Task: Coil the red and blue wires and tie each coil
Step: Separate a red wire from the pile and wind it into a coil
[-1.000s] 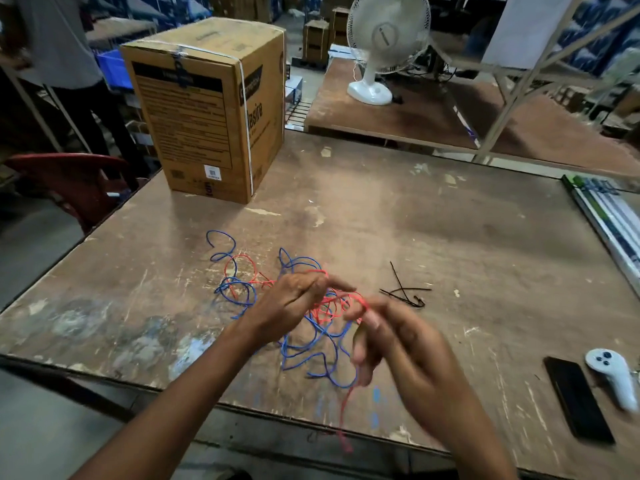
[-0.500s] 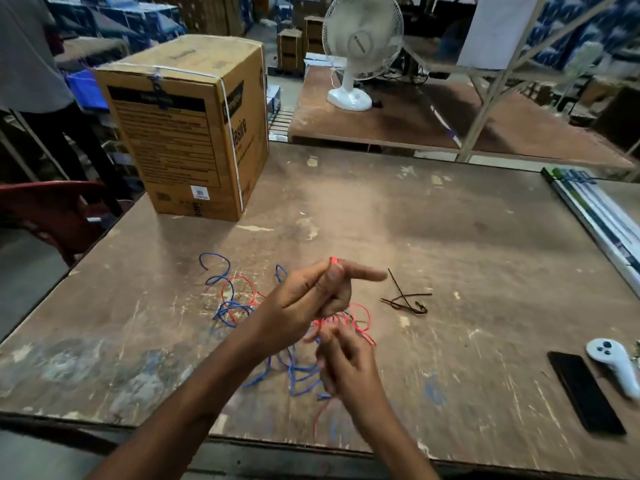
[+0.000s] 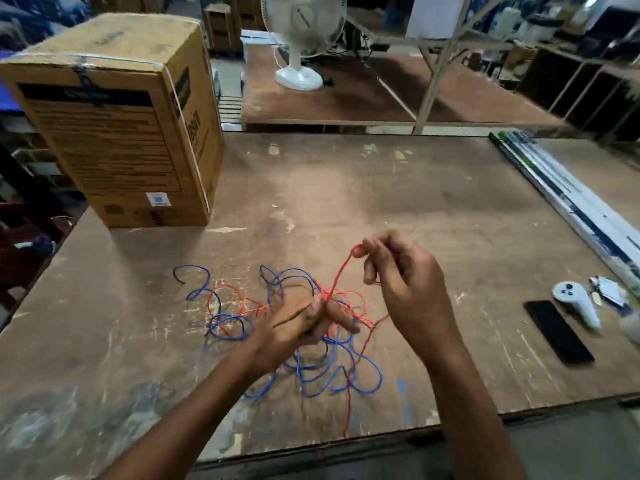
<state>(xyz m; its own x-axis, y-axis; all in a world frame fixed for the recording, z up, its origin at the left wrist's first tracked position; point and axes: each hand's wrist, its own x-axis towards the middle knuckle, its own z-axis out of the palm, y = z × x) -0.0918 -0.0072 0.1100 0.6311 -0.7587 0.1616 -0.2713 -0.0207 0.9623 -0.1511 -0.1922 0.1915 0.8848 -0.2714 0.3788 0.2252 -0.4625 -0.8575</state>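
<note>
A thin red wire (image 3: 341, 271) and a thin blue wire (image 3: 298, 365) lie tangled together in loose loops on the worn wooden table (image 3: 433, 209). My left hand (image 3: 301, 323) pinches the red wire low over the tangle. My right hand (image 3: 398, 271) is raised to the right of it and pinches the same red wire at its fingertips, so a taut stretch runs between both hands. A further length of red wire hangs down past the table's front edge. The black ties seen before are hidden behind my right hand.
A large cardboard box (image 3: 117, 126) stands at the back left. A black phone (image 3: 558, 331) and a white controller (image 3: 576, 302) lie at the right. Long white strips (image 3: 568, 199) run along the right edge. A white fan (image 3: 301, 36) stands on the table behind.
My right hand has risen from below the left hand to the upper right, drawing a stretch of red wire out taut. My left hand has dropped lower onto the tangle.
</note>
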